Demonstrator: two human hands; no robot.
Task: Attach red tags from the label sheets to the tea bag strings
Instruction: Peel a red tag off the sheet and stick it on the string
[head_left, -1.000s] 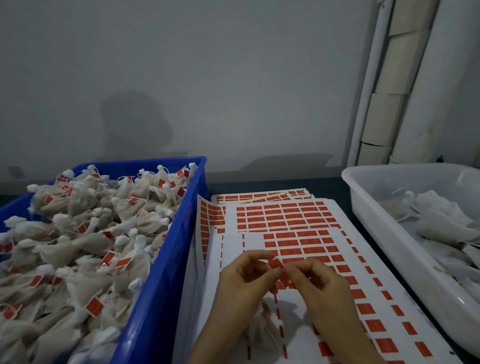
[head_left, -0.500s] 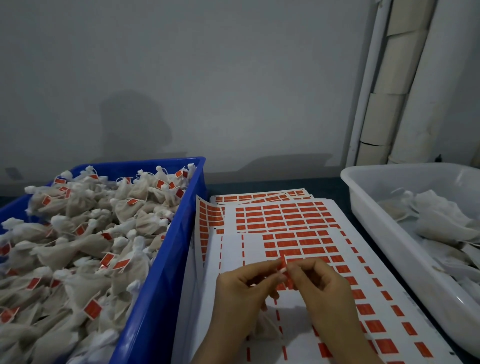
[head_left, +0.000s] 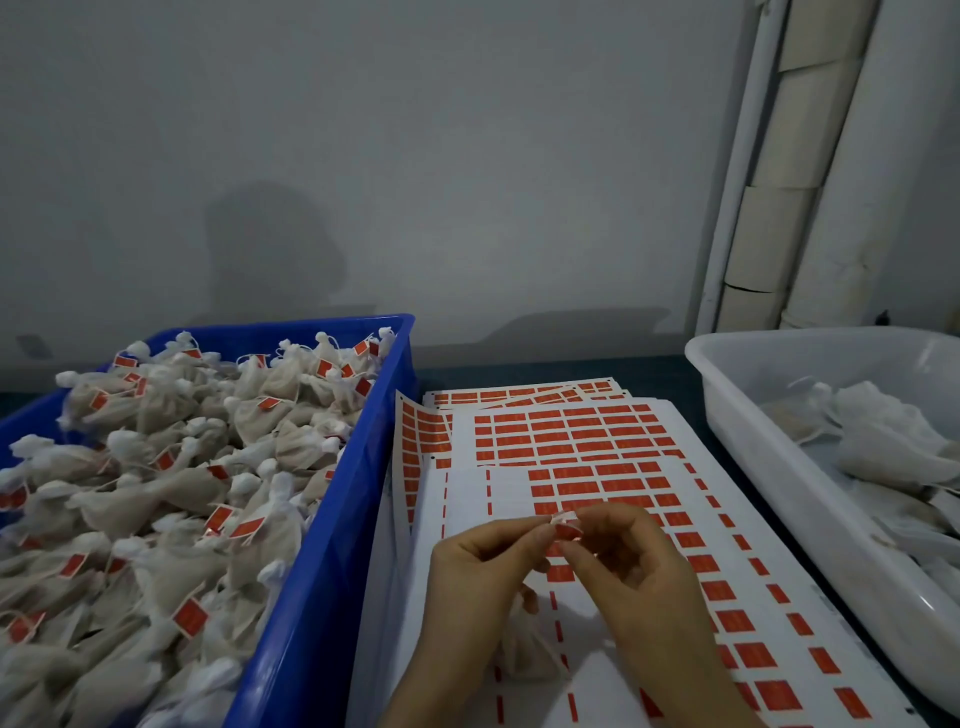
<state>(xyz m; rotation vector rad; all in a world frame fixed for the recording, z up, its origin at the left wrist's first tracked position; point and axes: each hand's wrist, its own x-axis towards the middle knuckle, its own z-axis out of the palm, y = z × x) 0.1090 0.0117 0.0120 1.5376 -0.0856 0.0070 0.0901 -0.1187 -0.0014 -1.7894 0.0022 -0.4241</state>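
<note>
Background: a grey wall (head_left: 415, 156) is seen across the upper frame, with pale pipes (head_left: 789, 156) at upper right.
Surface: a dark table (head_left: 545, 370) is covered at centre by stacked label sheets (head_left: 571, 441), with many red tags on them.
Left side: a blue crate (head_left: 322, 571) is filled with tagged tea bags (head_left: 156, 493).
Right side: untagged bags (head_left: 883, 447) are held in a white tub (head_left: 753, 467).
Left hand (head_left: 483, 571): fingers are curled, and one red tag (head_left: 566, 527) is pinched at lower centre.
Right hand (head_left: 639, 577): the same tag is pinched from the other side, so the fingertips of both hands meet.
Tea bag (head_left: 524, 654): it is seen beneath the hands, over the top sheet; its string cannot be made out.
</note>
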